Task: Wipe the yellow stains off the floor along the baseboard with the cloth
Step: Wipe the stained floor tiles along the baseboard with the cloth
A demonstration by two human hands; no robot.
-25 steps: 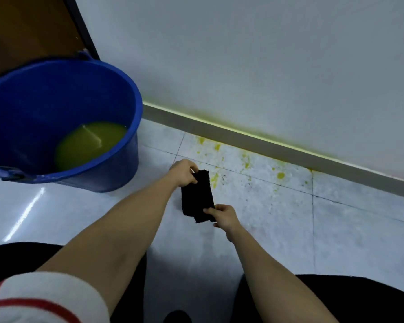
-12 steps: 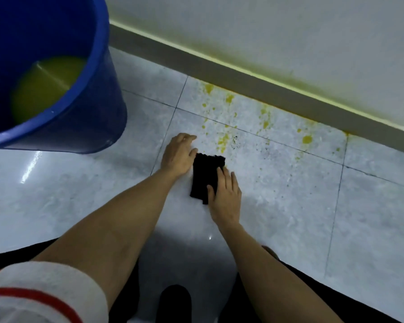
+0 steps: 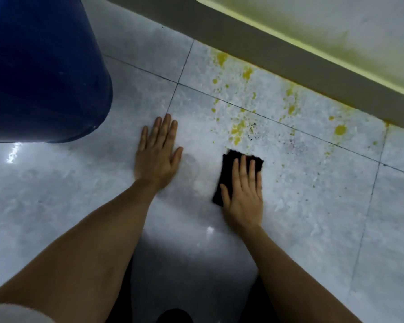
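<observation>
Black and folded small, the cloth (image 3: 239, 176) lies flat on the floor tile (image 3: 313, 206) under my right hand (image 3: 243, 197), whose straight fingers press down on it; nothing is curled round it. My left hand (image 3: 158, 155) rests beside it, palm down and fingers spread on the bare tile, holding nothing, near the blue bucket (image 3: 44, 71). The yellow stains (image 3: 238, 129) begin just beyond the cloth's far edge and scatter up to the baseboard (image 3: 289, 73), where more yellow runs along the wall above.

I judge the cloth soft, light and limp: it will bunch or slip out from under my palm if I push with the fingertips alone, all the more on this glossy, likely slick tile. Better to keep the whole flat hand over its middle and bear down while sliding it forward into the splashes. Wiping has not reached the stains yet.
</observation>
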